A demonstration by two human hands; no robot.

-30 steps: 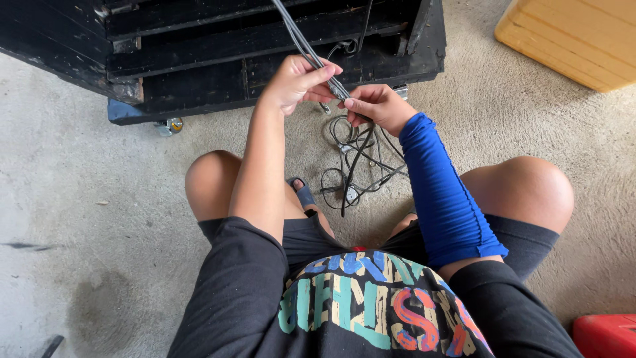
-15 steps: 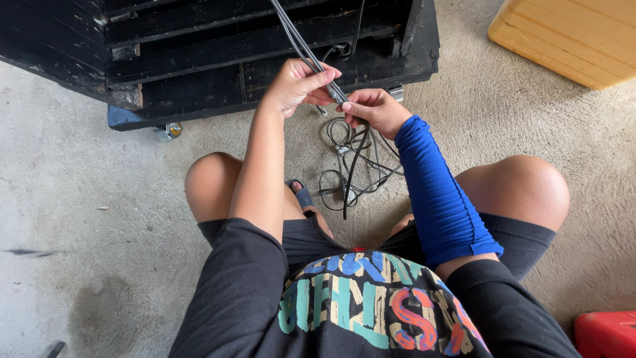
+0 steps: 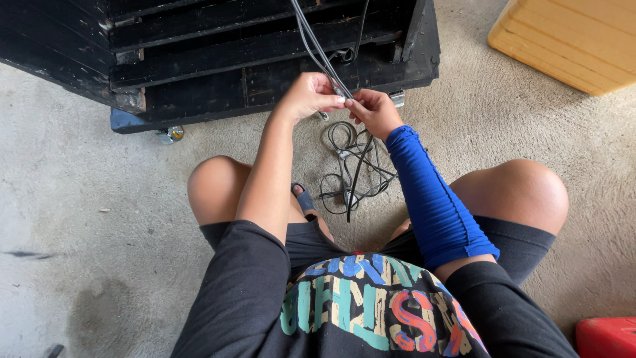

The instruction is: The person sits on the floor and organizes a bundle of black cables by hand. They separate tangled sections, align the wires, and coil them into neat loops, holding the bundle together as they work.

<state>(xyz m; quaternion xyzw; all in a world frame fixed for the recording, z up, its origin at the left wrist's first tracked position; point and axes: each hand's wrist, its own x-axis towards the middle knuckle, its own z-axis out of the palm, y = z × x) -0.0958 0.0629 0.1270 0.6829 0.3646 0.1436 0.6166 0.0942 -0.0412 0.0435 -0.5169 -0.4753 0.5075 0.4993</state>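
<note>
Both hands have barely shifted since a second ago, staying close together just in front of the black wooden cabinet (image 3: 265, 59). Left hand (image 3: 310, 95) and right hand (image 3: 371, 111) each pinch the grey cables (image 3: 317, 45) running up the cabinet; loose black cable coils (image 3: 354, 166) lie on the floor below them.

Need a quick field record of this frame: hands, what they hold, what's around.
left hand: pinching the grey cables
right hand: pinching the same cables, fingertips meeting the left's
cables: run up from the hands past the black wheeled cabinet
cable tangle: loose on the concrete floor, below the hands
right forearm: blue sleeve
corners: yellow box, red object
</note>
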